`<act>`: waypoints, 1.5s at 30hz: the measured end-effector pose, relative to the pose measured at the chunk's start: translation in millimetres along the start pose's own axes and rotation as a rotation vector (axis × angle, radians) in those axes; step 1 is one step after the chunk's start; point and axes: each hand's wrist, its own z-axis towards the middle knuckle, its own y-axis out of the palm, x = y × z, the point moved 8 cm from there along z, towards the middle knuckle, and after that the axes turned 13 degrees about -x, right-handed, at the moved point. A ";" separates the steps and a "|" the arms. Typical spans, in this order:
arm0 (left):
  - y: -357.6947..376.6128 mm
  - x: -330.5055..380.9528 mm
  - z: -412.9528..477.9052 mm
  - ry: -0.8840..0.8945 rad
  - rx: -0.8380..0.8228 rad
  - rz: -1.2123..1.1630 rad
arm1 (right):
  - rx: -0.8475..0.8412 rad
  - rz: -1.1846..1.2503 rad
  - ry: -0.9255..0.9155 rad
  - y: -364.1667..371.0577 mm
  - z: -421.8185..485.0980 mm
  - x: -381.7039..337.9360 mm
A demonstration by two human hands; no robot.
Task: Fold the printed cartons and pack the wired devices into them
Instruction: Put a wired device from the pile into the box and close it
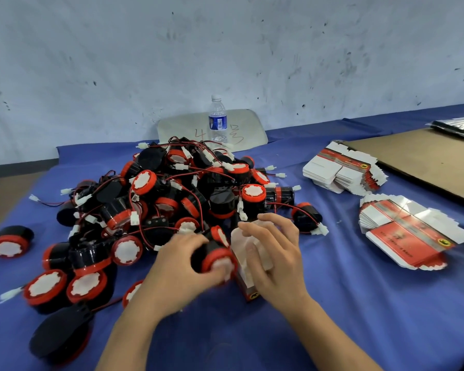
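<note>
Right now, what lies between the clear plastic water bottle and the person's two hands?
Head view: a heap of black-and-red round wired devices fills that stretch.

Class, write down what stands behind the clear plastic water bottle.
A pale rounded panel with red handwritten marks stands behind the clear plastic water bottle. The bottle hides whatever is written between the visible marks.

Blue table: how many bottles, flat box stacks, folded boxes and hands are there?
Clear plastic water bottle: 1
Stacks of flat red-and-white printed cartons: 2
Folded printed carton: 1
Bare hands, left and right: 2
Total: 6
</note>
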 end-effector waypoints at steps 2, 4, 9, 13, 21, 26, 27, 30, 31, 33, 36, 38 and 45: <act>-29.9 2.1 -12.4 0.051 0.308 -0.278 | 0.026 0.031 -0.012 -2.5 -0.6 -1.9; -48.2 -4.7 -26.6 0.086 0.580 -0.590 | 0.028 0.067 -0.037 -3.6 -0.1 -4.5; -33.5 -14.1 -15.5 0.269 0.603 -1.355 | -0.003 0.033 -0.148 4.6 -0.2 -20.4; -11.3 2.1 -9.8 0.288 0.567 -1.330 | -0.022 -0.007 -0.201 8.0 -0.5 -28.1; 18.3 41.7 -19.0 0.433 0.478 -0.467 | 0.054 0.166 -0.038 -2.3 -9.9 -0.2; 32.9 54.0 -15.2 0.494 0.424 -0.303 | 0.136 0.165 0.080 -14.1 -7.7 19.2; 31.6 53.0 -15.9 0.496 0.444 -0.294 | 0.141 0.163 0.085 -13.8 -8.1 19.7; 24.8 48.3 -22.7 0.484 0.590 -0.207 | 0.121 0.261 0.073 -13.7 -8.0 14.6; 23.4 47.3 -24.3 0.474 0.627 -0.202 | 0.108 0.263 0.023 -14.4 -6.9 8.0; 22.3 47.1 -25.4 0.471 0.660 -0.220 | 0.060 0.196 -0.079 -12.9 -5.2 -6.4; 20.5 50.3 -24.9 0.495 0.675 -0.176 | 0.054 0.111 -0.058 -12.7 -1.8 -10.5; 25.4 50.7 -19.6 0.504 0.614 -0.160 | 0.106 0.117 0.011 -18.5 -2.5 -5.6; 67.5 16.7 9.7 0.153 0.195 -0.503 | 0.143 -0.062 0.240 -26.2 3.6 9.9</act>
